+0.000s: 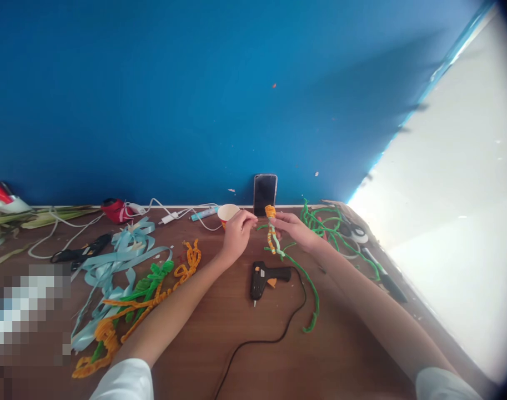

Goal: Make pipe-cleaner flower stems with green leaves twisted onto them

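Observation:
My right hand point(290, 230) pinches a twisted orange and green pipe-cleaner piece point(272, 236), whose long green strand droops toward the table. My left hand point(239, 233) sits just left of that piece, its fingers closed and close to the orange top. Nothing shows between them. Below both hands, a black hot glue gun point(265, 280) lies on the wooden table point(203, 355) with its nozzle toward me. A paper cup point(228, 214) stands just beyond my left hand.
A phone point(265, 194) leans against the blue wall point(195, 100). Left of my arms lie light blue ribbons point(124, 255), orange pipe cleaners point(186, 266), black scissors point(80, 253) and white cables point(170, 216). Green pipe cleaners point(324, 222) lie right. The glue gun's black cord point(257, 343) runs toward me.

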The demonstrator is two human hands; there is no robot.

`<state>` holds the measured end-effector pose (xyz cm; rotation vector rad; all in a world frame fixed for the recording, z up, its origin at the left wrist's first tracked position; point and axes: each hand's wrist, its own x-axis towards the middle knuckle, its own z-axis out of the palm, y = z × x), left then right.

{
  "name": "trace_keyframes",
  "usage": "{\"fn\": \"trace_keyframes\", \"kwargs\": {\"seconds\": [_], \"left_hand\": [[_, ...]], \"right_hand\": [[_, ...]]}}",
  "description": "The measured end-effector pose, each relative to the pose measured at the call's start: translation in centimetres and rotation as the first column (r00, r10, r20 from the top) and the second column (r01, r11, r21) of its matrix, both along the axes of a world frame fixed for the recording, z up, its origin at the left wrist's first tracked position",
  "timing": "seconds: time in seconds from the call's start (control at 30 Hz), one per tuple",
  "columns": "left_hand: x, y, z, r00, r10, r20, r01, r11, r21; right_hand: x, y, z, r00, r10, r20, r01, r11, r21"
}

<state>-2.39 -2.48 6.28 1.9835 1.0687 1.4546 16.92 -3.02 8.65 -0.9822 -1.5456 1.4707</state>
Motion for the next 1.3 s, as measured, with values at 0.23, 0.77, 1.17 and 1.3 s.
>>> {"fn": "trace_keyframes", "kwargs": {"seconds": [0.23, 0.77, 1.17, 1.3], "left_hand": [[0.8, 0.1, -0.3, 0.933, -0.041, 0.358, 0.121, 0.972, -0.203], [-0.2, -0.2, -1.0, 0.945, 0.210, -0.250, -0.097, 0.913, 0.397], [-0.7, 0.3, -2.3, 0.839, 0.203, -0.505, 0.016, 0.919, 0.395], [-0.7, 0.3, -2.1, 0.814, 0.222, -0.537, 0.027, 0.909, 0.417]], "right_hand": [[-0.1, -0.1, 0.0, 0.998, -0.021, -0.059, 0.019, 0.999, -0.035], [-0.3, 0.0, -0.2, 0.992, 0.083, 0.098, -0.083, 0.997, 0.003], [-0.3, 0.4, -1.2, 0.997, 0.034, 0.069, -0.034, 0.999, -0.011], [-0.4, 0.2, -0.8, 0.998, 0.019, 0.068, -0.018, 1.000, -0.011]]}}
